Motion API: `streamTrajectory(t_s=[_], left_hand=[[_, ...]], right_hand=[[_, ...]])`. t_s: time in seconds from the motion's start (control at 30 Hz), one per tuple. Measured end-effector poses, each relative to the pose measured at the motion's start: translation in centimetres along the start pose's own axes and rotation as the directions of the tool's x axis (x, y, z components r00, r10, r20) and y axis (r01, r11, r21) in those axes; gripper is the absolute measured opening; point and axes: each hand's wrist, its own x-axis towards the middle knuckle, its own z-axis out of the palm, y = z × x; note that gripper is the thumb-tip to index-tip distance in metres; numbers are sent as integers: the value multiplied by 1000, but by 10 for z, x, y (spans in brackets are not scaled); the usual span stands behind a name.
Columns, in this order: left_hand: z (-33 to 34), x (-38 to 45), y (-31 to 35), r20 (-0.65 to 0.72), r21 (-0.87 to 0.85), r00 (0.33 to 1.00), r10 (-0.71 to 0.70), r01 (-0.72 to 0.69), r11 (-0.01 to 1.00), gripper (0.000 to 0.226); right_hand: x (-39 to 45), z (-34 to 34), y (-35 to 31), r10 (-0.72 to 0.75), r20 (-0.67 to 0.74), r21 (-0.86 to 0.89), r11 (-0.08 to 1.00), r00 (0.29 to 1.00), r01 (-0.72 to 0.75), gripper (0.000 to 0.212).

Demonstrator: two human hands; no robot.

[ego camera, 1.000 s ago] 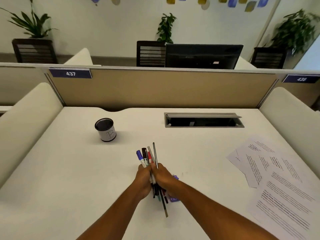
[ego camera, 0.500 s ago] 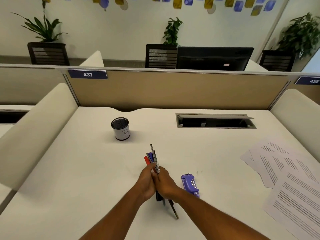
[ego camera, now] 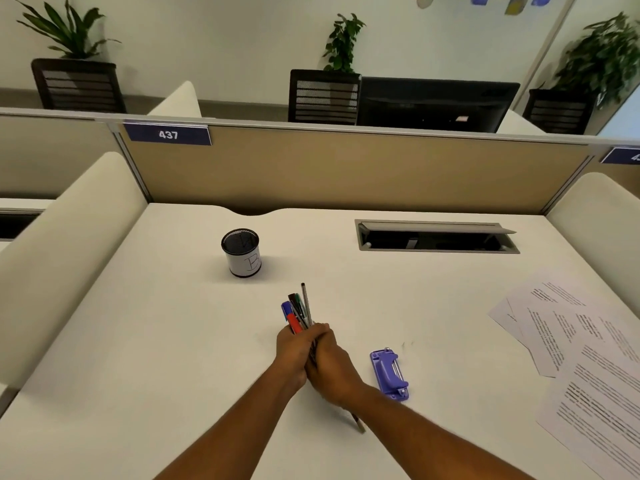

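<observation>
pen bundle [ego camera: 298, 315], one, between left hand [ego camera: 290, 353] and right hand [ego camera: 330, 367]

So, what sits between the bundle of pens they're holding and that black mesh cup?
Nothing: the head view shows only bare white desk between the bundle of coloured pens and the white-labelled black mesh cup.

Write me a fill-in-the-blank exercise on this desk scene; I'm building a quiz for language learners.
The left hand and right hand together grip a bundle of ____.
The mesh pen cup bears the handwritten letter ____.
The hole punch by the right hand is coloured ____.
The partition label reads ____.
Missing words: pens, B, purple, 437.
</observation>
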Motion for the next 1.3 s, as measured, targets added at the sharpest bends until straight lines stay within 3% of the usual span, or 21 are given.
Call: streamTrajectory(t_s=[0.23, 0.43, 0.8, 1.1, 1.23, 1.3], left_hand=[[7, 13, 3, -56, -57, 998, -24, 20, 998, 27], [5, 20, -5, -107, -143, 992, -61, 45, 989, 16], [3, 29, -11, -141, -25, 989, 39, -42, 999, 18], [-7, 37, -6, -223, -194, 974, -40, -4, 981, 23], [-18, 43, 5, -251, -232, 968, -16, -44, 972, 23], [-25, 45, 8, -257, -227, 966, 8, -69, 971, 23]], right_hand=[[9, 4, 16, -10, -3, 183, 983, 1000, 11, 50], [18, 3, 33, 60, -30, 262, 964, 998, -50, 77], [15, 18, 42, -11, -217, 242, 968, 976, 65, 62], [15, 7, 47, -170, -285, 221, 946, 943, 237, 73], [5, -6, 50, -169, -337, 109, 970, 926, 217, 33], [-1, -14, 50, -105, -278, -24, 994, 955, 103, 35]])
